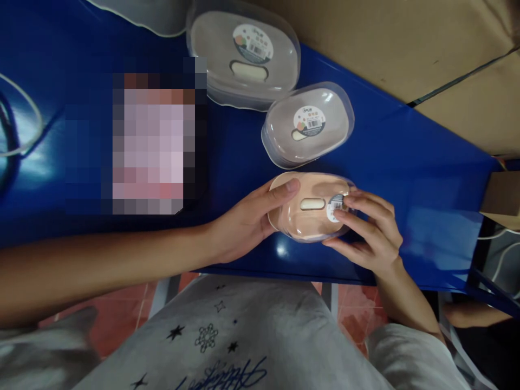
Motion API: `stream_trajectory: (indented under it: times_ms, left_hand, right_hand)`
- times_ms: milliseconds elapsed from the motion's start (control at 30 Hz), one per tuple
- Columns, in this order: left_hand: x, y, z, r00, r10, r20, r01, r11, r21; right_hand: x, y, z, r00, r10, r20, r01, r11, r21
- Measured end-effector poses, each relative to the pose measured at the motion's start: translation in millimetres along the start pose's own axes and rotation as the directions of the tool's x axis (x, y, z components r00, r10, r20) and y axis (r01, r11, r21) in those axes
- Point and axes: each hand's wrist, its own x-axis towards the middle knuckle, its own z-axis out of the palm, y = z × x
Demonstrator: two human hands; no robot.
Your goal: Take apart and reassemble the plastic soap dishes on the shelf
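Observation:
A small oval peach-coloured container [309, 206] with a clear lid lies near the front edge of the blue table [406, 179]. My left hand [244, 219] grips its left end, thumb on top. My right hand [371, 230] holds its right end, with fingertips pinching at the round sticker label [335, 208] on the lid. Both hands are closed on the container.
Two more oval lidded containers lie beyond: a mid-sized grey one [309, 125] and a larger grey one [246, 54], each with a round label. A blurred-out patch sits at the left. Brown cardboard [406, 43] lies at the back right. A white cable [20, 130] loops at far left.

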Motion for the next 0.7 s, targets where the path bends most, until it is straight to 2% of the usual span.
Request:
stream_trajectory:
  times_ms: [167,300,433,567,700]
  left_hand:
    - [0,-3,-2.5,0.999,-0.008,-0.036,0.008,1.0,0.001]
    - [0,-2,-2.7,0.998,-0.055,-0.029,0.055,0.998,-0.016]
    - [-1,1,-1.5,0.99,-0.115,-0.08,0.117,0.993,0.021]
    - [1,0,-4.4,0.979,-0.176,-0.101,0.184,0.98,0.078]
    - [4,-2,-8.2,0.975,-0.203,-0.09,0.217,0.959,0.181]
  right_hand:
    - [-5,2,0,0.999,0.004,0.036,-0.003,0.999,-0.048]
    - [-12,2,-2,0.998,-0.048,0.042,0.051,0.996,-0.08]
    - [-13,0,-5,0.994,-0.092,0.053,0.098,0.989,-0.112]
    - [-10,-3,-5,0.994,-0.103,0.046,0.103,0.995,-0.005]
    - [-16,-4,-8,1.0,-0.014,0.023,0.012,0.997,0.08]
